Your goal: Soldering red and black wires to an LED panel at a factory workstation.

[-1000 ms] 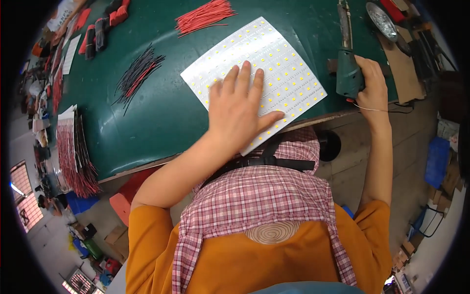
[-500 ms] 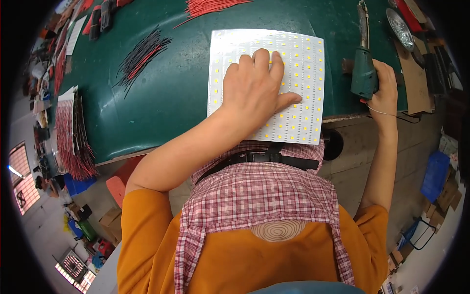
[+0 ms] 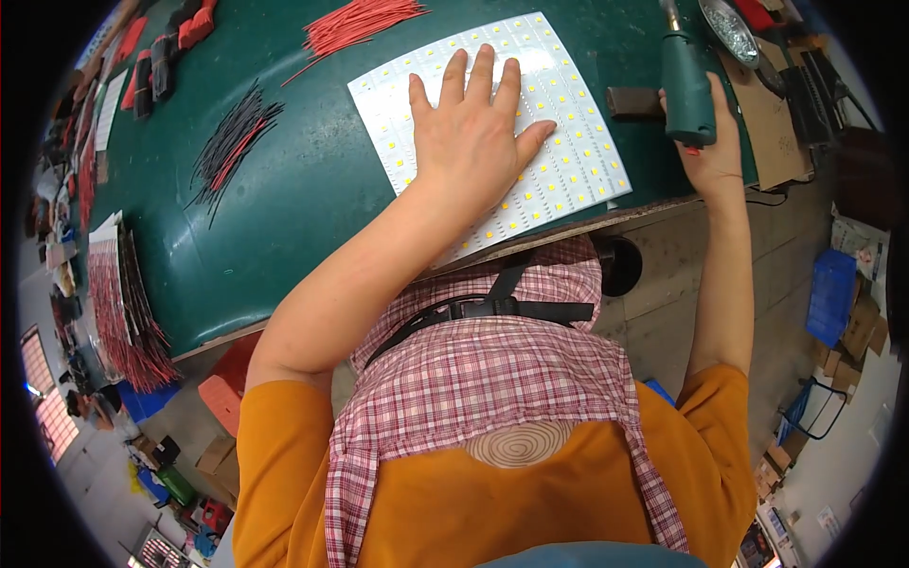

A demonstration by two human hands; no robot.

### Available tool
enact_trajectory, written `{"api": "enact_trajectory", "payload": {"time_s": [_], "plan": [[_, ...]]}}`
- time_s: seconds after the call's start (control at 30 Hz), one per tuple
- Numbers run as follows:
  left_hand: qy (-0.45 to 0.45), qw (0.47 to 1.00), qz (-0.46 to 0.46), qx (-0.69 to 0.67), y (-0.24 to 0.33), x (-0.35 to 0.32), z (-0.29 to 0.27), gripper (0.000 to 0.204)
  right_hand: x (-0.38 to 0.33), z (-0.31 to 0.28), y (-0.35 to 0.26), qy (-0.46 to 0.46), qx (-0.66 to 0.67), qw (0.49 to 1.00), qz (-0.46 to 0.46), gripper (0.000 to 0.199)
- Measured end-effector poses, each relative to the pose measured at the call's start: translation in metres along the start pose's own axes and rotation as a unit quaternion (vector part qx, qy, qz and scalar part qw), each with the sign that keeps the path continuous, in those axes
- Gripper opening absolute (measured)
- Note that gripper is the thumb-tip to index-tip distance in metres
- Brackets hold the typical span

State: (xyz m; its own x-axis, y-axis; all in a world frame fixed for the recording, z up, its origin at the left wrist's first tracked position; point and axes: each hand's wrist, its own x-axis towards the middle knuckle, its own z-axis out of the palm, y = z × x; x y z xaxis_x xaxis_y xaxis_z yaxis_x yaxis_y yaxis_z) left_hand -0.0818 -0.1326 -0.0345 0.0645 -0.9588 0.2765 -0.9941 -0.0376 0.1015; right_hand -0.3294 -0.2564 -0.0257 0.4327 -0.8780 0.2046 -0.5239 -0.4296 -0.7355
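Note:
My left hand (image 3: 466, 142) lies flat with its fingers spread on a white LED circuit board (image 3: 582, 142). Rows of small yellow LEDs cover the board, which sits slanted at the table's near edge. On the right, my right hand (image 3: 712, 156) is wrapped around a green soldering gun (image 3: 688, 90), its metal front end pointing away from me. Just left of the gun lies a small dark block (image 3: 632, 102). A dish of shiny bits (image 3: 731, 33) stands beyond the gun to the right.
The green tabletop (image 3: 312, 218) carries a bundle of black and red wires (image 3: 232, 151) and a pile of red wires (image 3: 365, 24). Strips with hanging red wires (image 3: 128, 303) overhang the left edge. Cardboard (image 3: 772, 123) lies at the right edge.
The LED board has turned counterclockwise under my left hand, whose fingers are now more spread. My right hand still holds the soldering gun, slightly farther up and left in view.

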Motion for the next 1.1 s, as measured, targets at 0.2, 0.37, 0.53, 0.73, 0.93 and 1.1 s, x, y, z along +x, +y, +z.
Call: {"api": "enact_trajectory", "payload": {"time_s": [0.2,0.37,0.53,0.73,0.93,1.1], "plan": [[0.006,0.999,0.015,-0.046,-0.004,-0.004,0.0,0.066,0.012,-0.007,-0.008,-0.005,-0.14,0.98,-0.141,0.063],[-0.004,0.999,0.028,-0.04,-0.007,-0.004,-0.002,0.069,0.011,-0.008,-0.014,-0.076,-0.218,0.953,-0.198,0.053],[0.004,1.0,0.007,-0.02,0.0,-0.004,0.001,0.07,0.012,-0.004,-0.027,-0.088,-0.202,0.956,-0.194,0.046],[-0.092,0.981,0.099,-0.137,-0.006,-0.043,-0.059,0.083,0.007,-0.003,-0.034,-0.072,-0.163,0.96,-0.217,0.046],[-0.121,0.974,0.192,0.008,-0.021,-0.083,-0.095,0.048,0.01,0.001,-0.023,-0.046,-0.165,0.958,-0.231,0.049],[0.048,0.982,0.107,-0.151,-0.063,-0.033,-0.159,0.04,0.014,-0.02,-0.006,-0.007,-0.119,0.972,-0.202,0.057]]}}
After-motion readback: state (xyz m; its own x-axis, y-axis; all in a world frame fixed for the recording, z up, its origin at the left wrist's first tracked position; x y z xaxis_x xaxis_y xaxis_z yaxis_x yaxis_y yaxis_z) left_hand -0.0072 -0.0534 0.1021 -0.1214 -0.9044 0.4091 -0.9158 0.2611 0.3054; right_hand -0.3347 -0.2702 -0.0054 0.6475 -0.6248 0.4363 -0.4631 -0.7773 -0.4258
